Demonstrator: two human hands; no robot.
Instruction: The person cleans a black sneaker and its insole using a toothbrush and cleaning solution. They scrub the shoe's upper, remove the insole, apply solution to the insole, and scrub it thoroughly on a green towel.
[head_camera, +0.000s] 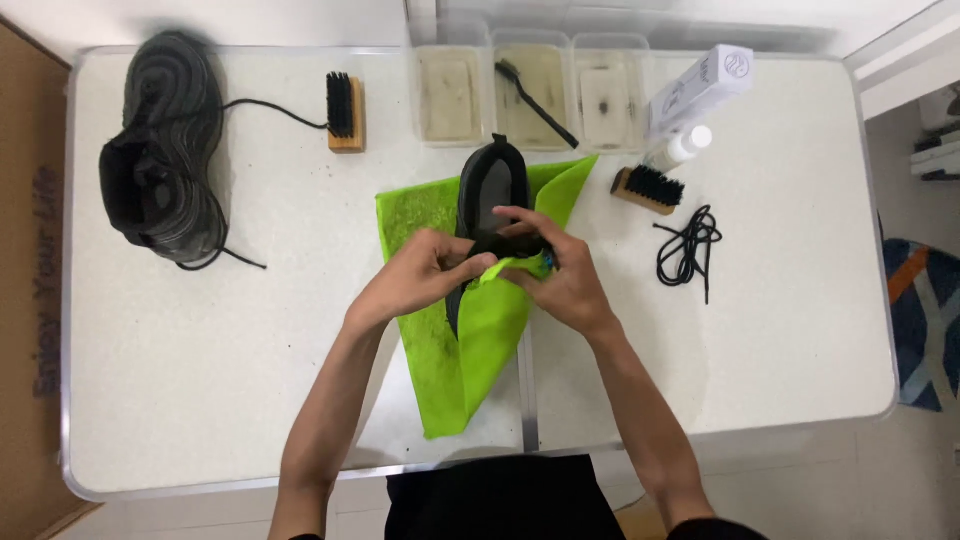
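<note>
Head view: I see both hands on a dark shoe (492, 185) over a green cloth (470, 340).
Left hand (425, 272) pinches cloth; right hand (555, 272) fingers curl round the shoe's heel; it looks light and pliable, best gripped mid-body.

Both bare forearms are reaching forward from the bottom edge and angling inward, so the wrists are converging near the middle of the view. The left hand (425, 270) is lying palm down, its fingers (470, 262) curling and pinching toward the right. The right hand (560, 270) is arching just beside it, its fingers (525, 222) bending over and closing in a grip.
</note>
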